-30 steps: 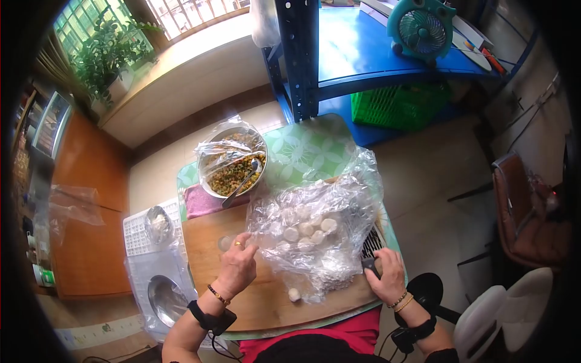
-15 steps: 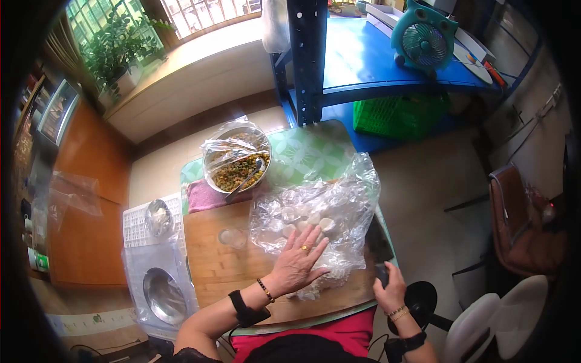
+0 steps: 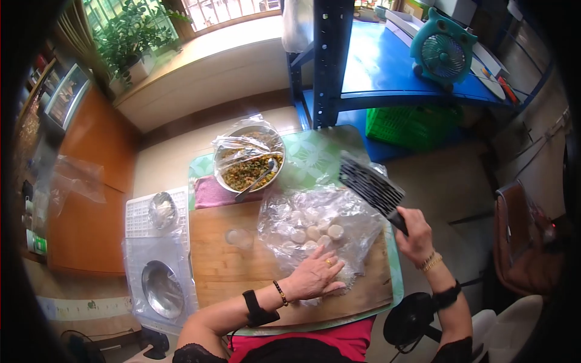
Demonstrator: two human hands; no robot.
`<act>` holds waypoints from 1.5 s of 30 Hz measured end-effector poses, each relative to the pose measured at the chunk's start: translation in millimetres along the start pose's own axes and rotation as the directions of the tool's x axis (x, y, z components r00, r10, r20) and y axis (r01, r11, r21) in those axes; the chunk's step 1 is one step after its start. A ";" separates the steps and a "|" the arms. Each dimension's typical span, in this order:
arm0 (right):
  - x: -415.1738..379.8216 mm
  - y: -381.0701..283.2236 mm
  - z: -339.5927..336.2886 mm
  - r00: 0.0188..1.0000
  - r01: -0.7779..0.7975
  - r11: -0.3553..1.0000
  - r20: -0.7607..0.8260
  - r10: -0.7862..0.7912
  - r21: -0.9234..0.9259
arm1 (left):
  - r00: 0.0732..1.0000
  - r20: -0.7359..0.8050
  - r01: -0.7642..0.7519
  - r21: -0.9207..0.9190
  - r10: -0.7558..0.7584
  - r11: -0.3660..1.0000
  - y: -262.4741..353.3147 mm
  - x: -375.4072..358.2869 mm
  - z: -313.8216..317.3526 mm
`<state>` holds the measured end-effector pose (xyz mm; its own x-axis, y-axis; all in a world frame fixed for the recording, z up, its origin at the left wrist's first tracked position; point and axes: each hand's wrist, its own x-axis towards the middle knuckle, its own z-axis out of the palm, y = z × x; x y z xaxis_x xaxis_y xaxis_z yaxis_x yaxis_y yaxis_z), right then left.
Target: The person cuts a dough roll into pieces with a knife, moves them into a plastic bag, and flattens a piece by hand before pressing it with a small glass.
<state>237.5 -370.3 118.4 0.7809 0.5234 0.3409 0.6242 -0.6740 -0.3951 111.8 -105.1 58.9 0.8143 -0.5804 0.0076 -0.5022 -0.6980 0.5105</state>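
Here, striped tool (image 3: 370,186); green label (image 3: 40,244) unreadable.

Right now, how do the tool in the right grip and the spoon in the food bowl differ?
Look: the tool has a broad, dark, light-striped end; the spoon is slim with a shiny rounded head.
Support: the tool is held in the right grip; the spoon leans in the food bowl, unheld.
Pose: the tool's handle points lower right, the spoon's lower left.
Shared: both handle ends face the person's side.
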 end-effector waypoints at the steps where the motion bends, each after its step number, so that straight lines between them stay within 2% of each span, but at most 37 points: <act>1: 14.4 6.1 12.8 0.998 0.037 0.999 0.045 -0.037 0.013 | 1.000 -0.001 -0.008 -0.021 0.008 1.000 0.9 -1.1 0.7; 4: 30.8 15.3 48.0 0.987 0.084 0.996 0.139 -0.086 0.018 | 0.999 -0.037 -0.019 -0.059 0.017 0.998 3.0 -2.8 -2.7; 6: 34.0 19.4 62.7 0.977 0.098 0.995 0.191 -0.098 0.007 | 0.988 -0.145 -0.076 -0.122 0.058 0.990 5.7 -5.4 -14.9; 8: 26.5 25.7 73.6 0.960 0.092 0.995 0.267 -0.080 -0.032 | 0.980 -0.195 -0.068 -0.139 0.040 0.988 3.7 -13.4 -36.0; 10: 19.3 27.6 82.0 0.962 0.090 0.996 0.260 -0.084 -0.009 | 0.932 -0.356 -0.030 -0.257 -0.065 0.966 -6.0 -28.0 -61.5; 12: 17.7 20.7 77.2 0.942 0.042 0.998 0.335 -0.025 -0.043 | 0.840 -0.487 0.083 -0.317 -0.237 0.945 -20.3 -44.2 -95.0; 14: 23.1 13.6 71.9 0.939 0.037 0.998 0.342 -0.017 -0.049 | 0.661 -0.660 0.141 -0.357 -0.356 0.923 -47.1 -65.5 -122.2; 15: 27.8 7.7 66.8 0.945 0.048 0.998 0.324 -0.029 -0.051 | 0.581 -0.651 0.210 -0.461 -0.489 0.862 -60.1 -78.4 -135.4; 16: 34.5 2.1 63.9 0.950 0.062 0.997 0.308 -0.042 -0.055 | 0.470 -0.592 0.253 -0.621 -0.655 0.742 -80.9 -91.2 -140.1; 17: 44.5 -8.1 65.5 0.980 0.081 0.995 0.184 -0.071 -0.051 | 0.402 -0.536 0.188 -0.745 -0.742 0.640 -101.5 -101.2 -146.1; 18: 56.8 -18.7 71.1 0.978 0.089 0.995 0.193 -0.078 -0.050 | 0.348 -0.507 0.203 -0.781 -0.789 0.591 -126.8 -110.0 -146.8; 19: 72.0 -30.3 78.3 0.990 0.035 0.996 0.135 -0.046 0.084 | 0.295 -0.473 0.213 -0.814 -0.830 0.540 -152.9 -115.9 -144.1; 20: 89.6 -42.5 86.0 0.997 -0.011 0.976 0.081 -0.006 0.216 | 0.289 -0.471 0.208 -0.819 -0.834 0.535 -178.5 -117.9 -137.8; 22: 129.6 -75.4 106.1 0.980 -0.165 0.931 0.157 0.119 0.325 | 0.363 -0.392 0.332 -0.793 -0.845 0.511 -219.4 -119.2 -129.1; 24: 162.8 -98.1 140.2 0.977 -0.213 0.886 0.115 0.181 0.413 | 0.368 -0.336 0.342 -0.818 -0.867 0.462 -232.7 -110.8 -134.6; 25: 174.0 -110.4 149.5 0.976 -0.213 0.887 0.139 0.170 0.411 | 0.385 -0.285 0.359 -0.830 -0.878 0.427 -235.3 -109.7 -133.7; 26: 182.7 -122.6 155.8 0.958 -0.262 0.852 0.228 0.173 0.454 | 0.368 -0.272 0.363 -0.838 -0.889 0.407 -227.9 -112.6 -137.1; 27: 185.6 -137.2 159.4 0.932 -0.319 0.813 0.316 0.177 0.487 | 0.439 -0.163 0.364 -0.867 -0.883 0.341 -213.6 -115.4 -146.1; 28: 184.1 -163.6 148.0 0.920 -0.293 0.811 0.381 0.095 0.506 | 0.509 -0.054 0.367 -0.889 -0.859 0.273 -206.4 -119.2 -149.4; 29: 179.4 -186.8 138.3 0.881 -0.285 0.807 0.474 0.008 0.517 | 0.557 -0.016 0.346 -0.905 -0.830 0.249 -204.5 -127.8 -142.2; 32: 149.5 -219.0 151.5 0.820 0.082 0.889 0.476 -0.317 0.450 | 0.497 -0.021 0.320 -0.925 -0.867 0.205 -208.0 -140.9 -125.9; 34: 132.8 -237.5 166.2 0.793 0.170 0.895 0.481 -0.372 0.412 | 0.513 -0.023 0.268 -0.945 -0.858 0.186 -223.9 -140.5 -125.2; 36: 113.7 -243.6 188.5 0.779 0.203 0.901 0.494 -0.387 0.384 | 0.503 0.051 0.203 -0.977 -0.863 0.060 -230.2 -129.2 -134.8; 38: 96.7 -247.1 193.4 0.766 0.238 0.903 0.503 -0.400 0.356 | 0.523 0.071 0.180 -0.983 -0.849 0.029 -238.6 -118.2 -135.8; 40: 82.3 -248.6 191.2 0.671 0.258 0.903 0.609 -0.423 0.344 | 0.559 0.136 0.142 -0.988 -0.818 -0.068 -242.6 -104.4 -138.8; 41: 72.7 -247.5 186.7 0.669 0.301 0.883 0.579 -0.465 0.361 | 0.610 0.120 0.103 -0.992 -0.784 -0.072 -250.7 -100.1 -133.1; 44: 46.1 -250.8 171.2 0.653 0.287 0.882 0.597 -0.465 0.373 | 0.607 0.186 0.118 -0.983 -0.773 -0.144 -260.7 -82.2 -123.3; 45: 39.5 -250.1 168.1 0.654 0.292 0.882 0.595 -0.467 0.371 | 0.578 0.188 0.118 -0.982 -0.794 -0.146 -254.5 -77.8 -128.2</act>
<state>116.1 -93.4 87.3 0.2330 0.9673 -0.1003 0.7865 -0.2480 -0.5656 213.5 171.4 38.6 0.8148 0.1401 -0.5626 0.4556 0.4456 0.7707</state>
